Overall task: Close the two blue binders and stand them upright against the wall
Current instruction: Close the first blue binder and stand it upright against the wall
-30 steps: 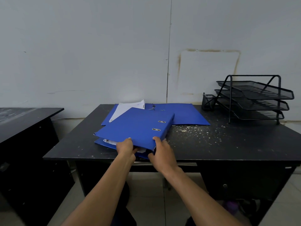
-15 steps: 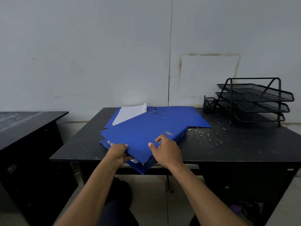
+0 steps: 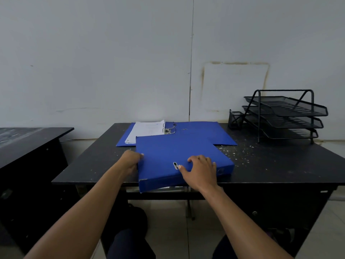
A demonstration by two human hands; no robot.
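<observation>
Two blue binders are on the black worktop [image 3: 280,161], and only one of them is closed. The closed binder [image 3: 175,157] lies flat at the front edge of the worktop, its near corner hanging a little over that edge. The open binder [image 3: 197,132] lies behind the closed binder, toward the wall [image 3: 112,62], with its rings and a stack of white papers [image 3: 145,130] showing.

Both hands are on the closed binder. The left hand [image 3: 131,160] has a closed grip on its left edge, with the fingers wrapped under the cover. The right hand [image 3: 200,171] lies spread and open on top of the cover, near the spine, and it presses rather than grips.

I think the step now is to raise this binder upright. To do it well, the right hand should take the spine side firmly, so the cover does not fall open during the lift. Then the binder should go past the open binder, not over its rings, and stand with its back touching the wall.

To the right of the open binder I count one three-level mesh tray rack [image 3: 283,116] and one small mesh holder [image 3: 235,119] just beside it.
</observation>
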